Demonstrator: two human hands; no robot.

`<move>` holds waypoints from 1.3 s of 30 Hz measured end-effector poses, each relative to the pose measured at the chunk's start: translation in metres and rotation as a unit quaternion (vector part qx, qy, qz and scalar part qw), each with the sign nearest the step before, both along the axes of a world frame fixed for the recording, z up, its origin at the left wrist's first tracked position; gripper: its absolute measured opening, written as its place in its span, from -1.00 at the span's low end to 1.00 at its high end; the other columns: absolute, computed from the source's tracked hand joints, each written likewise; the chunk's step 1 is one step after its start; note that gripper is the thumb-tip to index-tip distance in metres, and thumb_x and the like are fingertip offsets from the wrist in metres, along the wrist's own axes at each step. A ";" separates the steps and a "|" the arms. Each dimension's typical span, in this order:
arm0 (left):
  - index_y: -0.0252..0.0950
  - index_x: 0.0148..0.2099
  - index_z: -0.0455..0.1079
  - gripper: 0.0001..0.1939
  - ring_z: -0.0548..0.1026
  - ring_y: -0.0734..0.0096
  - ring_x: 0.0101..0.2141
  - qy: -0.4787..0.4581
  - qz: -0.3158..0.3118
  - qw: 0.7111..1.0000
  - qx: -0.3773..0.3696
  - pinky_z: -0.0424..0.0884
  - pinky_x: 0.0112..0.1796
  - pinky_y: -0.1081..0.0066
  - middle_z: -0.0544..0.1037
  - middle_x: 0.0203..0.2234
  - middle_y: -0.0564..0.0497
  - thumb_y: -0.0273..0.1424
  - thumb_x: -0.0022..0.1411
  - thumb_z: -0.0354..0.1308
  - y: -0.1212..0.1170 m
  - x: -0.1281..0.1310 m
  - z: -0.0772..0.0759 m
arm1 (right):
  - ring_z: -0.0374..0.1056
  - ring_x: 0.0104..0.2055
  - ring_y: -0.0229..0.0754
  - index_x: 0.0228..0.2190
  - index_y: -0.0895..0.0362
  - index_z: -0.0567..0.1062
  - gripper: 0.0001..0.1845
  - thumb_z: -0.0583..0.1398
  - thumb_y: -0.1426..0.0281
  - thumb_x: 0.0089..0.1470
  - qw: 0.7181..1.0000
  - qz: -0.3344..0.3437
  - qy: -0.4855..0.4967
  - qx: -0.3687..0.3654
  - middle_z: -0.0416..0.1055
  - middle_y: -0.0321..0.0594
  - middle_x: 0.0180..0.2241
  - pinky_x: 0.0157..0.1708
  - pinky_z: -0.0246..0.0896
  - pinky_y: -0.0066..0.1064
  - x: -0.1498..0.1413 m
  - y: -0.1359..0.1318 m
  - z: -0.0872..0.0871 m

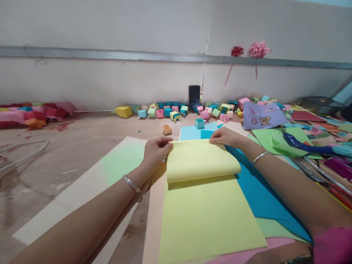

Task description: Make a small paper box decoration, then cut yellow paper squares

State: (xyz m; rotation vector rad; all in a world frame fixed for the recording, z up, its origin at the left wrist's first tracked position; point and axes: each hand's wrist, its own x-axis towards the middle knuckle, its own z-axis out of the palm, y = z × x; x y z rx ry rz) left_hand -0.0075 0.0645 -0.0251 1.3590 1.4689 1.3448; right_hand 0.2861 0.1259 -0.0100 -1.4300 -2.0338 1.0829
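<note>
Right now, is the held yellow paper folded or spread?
Folded loosely: the yellow paper bulges in a rounded bend, the left hand and right hand at its far edge.

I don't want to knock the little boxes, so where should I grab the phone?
I'd pinch the phone by its upper side edges, coming from above: it stands upright near the wall, its top sticking up free, while small boxes crowd its bottom.

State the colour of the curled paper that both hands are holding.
The curled paper is pale yellow; it shows best in the head view.
</note>
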 end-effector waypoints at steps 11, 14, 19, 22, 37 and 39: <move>-0.24 -0.43 0.61 -0.87 0.43 0.37 -0.53 0.132 -0.004 0.991 0.014 0.30 -0.48 0.43 0.58 -0.57 0.00 -0.42 -0.11 0.26 0.005 -0.002 -0.003 | 0.22 -0.50 -0.29 -0.44 0.19 0.60 -0.68 0.22 0.18 -0.06 0.991 0.047 -0.079 0.099 0.43 -0.29 -0.53 -0.53 0.06 -0.48 0.015 0.009 0.007; -0.29 -0.38 0.60 -0.83 0.41 0.41 -0.58 0.136 -0.014 0.991 0.007 0.29 -0.51 0.45 0.55 -0.61 0.02 -0.40 -0.06 0.21 0.004 -0.003 -0.003 | 0.26 -0.45 -0.26 -0.43 0.19 0.60 -0.69 0.20 0.20 -0.05 0.984 0.065 -0.104 0.128 0.47 -0.26 -0.49 -0.48 0.07 -0.46 0.017 0.011 0.009; -0.34 -0.37 0.59 -0.79 0.40 0.45 -0.61 0.134 -0.024 0.991 0.000 0.28 -0.57 0.48 0.55 -0.63 0.02 -0.40 -0.06 0.18 0.002 -0.002 -0.003 | 0.26 -0.46 -0.24 -0.48 0.19 0.58 -0.75 0.15 0.30 -0.03 0.969 0.109 -0.167 0.146 0.47 -0.25 -0.51 -0.46 0.04 -0.44 0.010 0.005 0.013; -0.34 -0.36 0.60 -0.78 0.41 0.44 -0.60 0.134 -0.022 0.991 0.005 0.27 -0.59 0.49 0.56 -0.61 0.01 -0.38 -0.06 0.19 0.001 -0.001 -0.003 | 0.28 -0.43 -0.22 -0.53 0.16 0.57 -0.82 0.15 0.42 -0.08 0.956 0.128 -0.206 0.166 0.50 -0.23 -0.48 -0.42 0.03 -0.43 -0.002 -0.004 0.017; -0.35 -0.35 0.62 -0.76 0.52 0.35 -0.49 0.131 -0.058 0.989 0.020 0.40 -0.47 0.43 0.63 -0.50 -0.07 -0.32 -0.05 0.24 -0.010 0.010 0.003 | 0.39 -0.35 -0.20 -0.40 0.14 0.60 -0.75 0.11 0.39 0.11 0.945 0.183 -0.206 0.174 0.57 -0.22 -0.37 -0.38 0.13 -0.45 -0.035 -0.025 0.016; -0.35 -0.34 0.62 -0.76 0.51 0.35 -0.50 0.138 -0.063 0.988 0.021 0.40 -0.48 0.42 0.63 -0.50 -0.07 -0.32 -0.04 0.23 -0.012 0.011 0.004 | 0.35 -0.38 -0.22 -0.43 0.13 0.58 -0.75 0.10 0.38 0.10 0.950 0.174 -0.189 0.178 0.54 -0.24 -0.41 -0.40 0.12 -0.45 -0.038 -0.026 0.012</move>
